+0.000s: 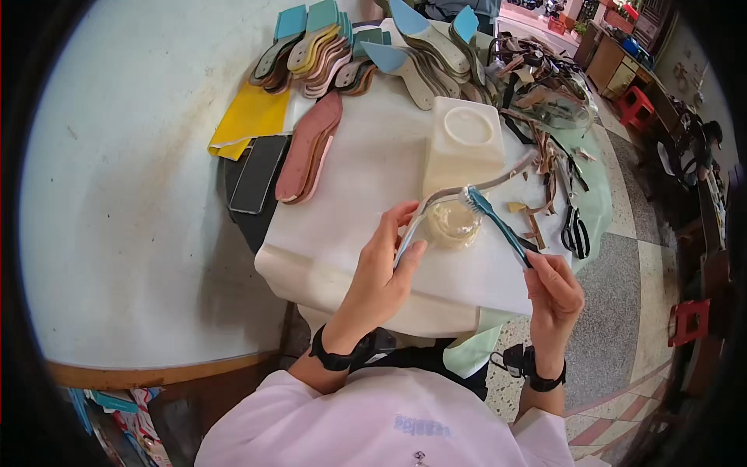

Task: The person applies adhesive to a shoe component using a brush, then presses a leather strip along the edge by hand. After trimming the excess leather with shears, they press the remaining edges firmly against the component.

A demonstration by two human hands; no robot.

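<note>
Nearest, the right hand's (555, 289) narrow grip holds one toothbrush (502, 226) near its handle end; the left hand's (380, 272) grip pinches one grey-brown strip (506, 178), raised over the worktop (373, 163). The bristles meet the strip partway along, so brushing looks under way, not complete; how much is covered cannot be told. Below sits one round bowl (453, 243); to its right, one pair of scissors (573, 221); left, one phone (259, 175). Beyond: one white plastic container (467, 161) and several insole stacks (437, 48), layers too overlapped to count.

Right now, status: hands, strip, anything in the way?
Left hand pinching grey strip. Right hand holding teal brush, bristles by the strip. Pale bowl beneath strip, white container beyond.
</note>
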